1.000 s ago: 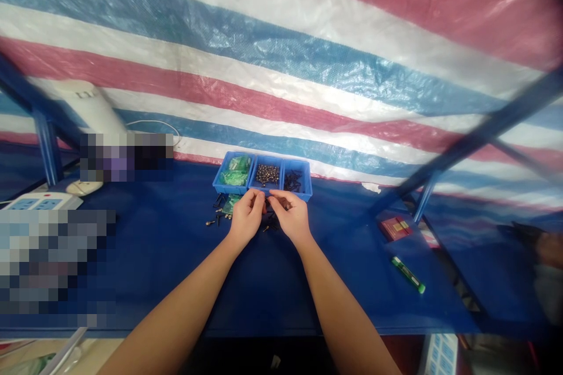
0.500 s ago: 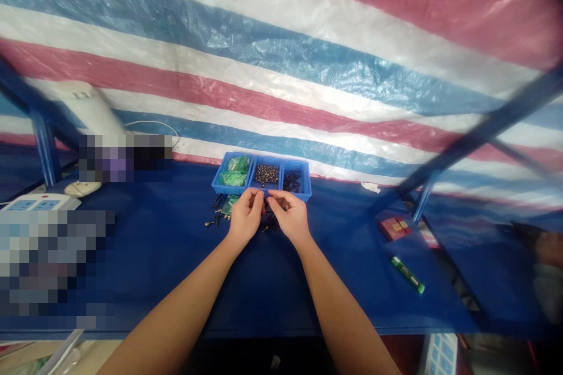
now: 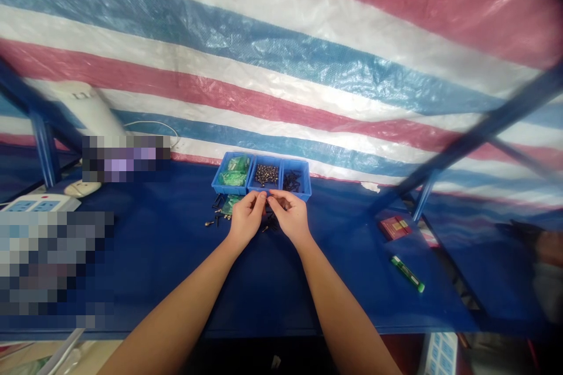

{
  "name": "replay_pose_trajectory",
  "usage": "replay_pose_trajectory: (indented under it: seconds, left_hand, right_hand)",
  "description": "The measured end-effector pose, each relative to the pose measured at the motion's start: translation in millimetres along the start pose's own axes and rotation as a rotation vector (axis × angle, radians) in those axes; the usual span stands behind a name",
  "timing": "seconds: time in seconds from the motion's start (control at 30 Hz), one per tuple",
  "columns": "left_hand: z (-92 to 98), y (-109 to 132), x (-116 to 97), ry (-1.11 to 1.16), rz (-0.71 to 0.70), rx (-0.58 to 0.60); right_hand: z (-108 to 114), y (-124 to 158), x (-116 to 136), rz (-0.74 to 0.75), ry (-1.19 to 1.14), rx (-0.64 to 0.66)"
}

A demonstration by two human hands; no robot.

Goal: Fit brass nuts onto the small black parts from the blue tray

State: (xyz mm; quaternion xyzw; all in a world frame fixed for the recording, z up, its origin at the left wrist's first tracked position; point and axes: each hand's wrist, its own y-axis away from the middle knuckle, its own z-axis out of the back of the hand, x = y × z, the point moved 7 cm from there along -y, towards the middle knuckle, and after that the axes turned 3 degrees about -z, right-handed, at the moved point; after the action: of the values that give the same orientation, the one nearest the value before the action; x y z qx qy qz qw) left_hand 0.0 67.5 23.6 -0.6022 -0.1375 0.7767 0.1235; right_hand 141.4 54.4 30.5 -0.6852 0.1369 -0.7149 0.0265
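Note:
My left hand (image 3: 246,215) and my right hand (image 3: 290,215) meet just in front of a blue three-part bin (image 3: 301,194). Fingers and thumbs on both hands are pinched closed, tip to tip. Whatever lies between them is too small and too hidden to name. Green plastic packets (image 3: 234,176) fill the bin's left compartment. Small brass-coloured metal fittings (image 3: 266,174) lie in the middle one, and black screw-like pieces (image 3: 292,181) in the right one. Beneath and beside my hands are loose black pieces (image 3: 217,201), a brass-coloured fitting (image 3: 208,224) and another green packet (image 3: 229,204).
The blue tabletop (image 3: 176,281) runs beneath everything. At right lie a red box (image 3: 394,228) and a green tube-like pack (image 3: 407,274). A white power strip (image 3: 44,203) and a white lamp-like object (image 3: 92,111) stand at left. Blue frame bars (image 3: 475,129) slant along the sides.
Both hands stay in nearly the same place, fingertips still together. Only slight finger movement shows; the bin and loose pieces have not moved.

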Motion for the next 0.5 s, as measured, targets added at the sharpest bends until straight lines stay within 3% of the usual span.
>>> replay_pose_trajectory:
  seconds: [0.23, 0.5]
  left_hand:
    - [-6.0, 0.3, 2.2, 0.203, 0.036, 0.044]
    - [2.0, -0.8, 0.9, 0.022, 0.024, -0.006]
  right_hand:
    - [2.0, -1.6, -4.6, -0.021, 0.001, -0.021]
    - [-1.1, 0.6, -1.0, 0.016, -0.005, -0.016]
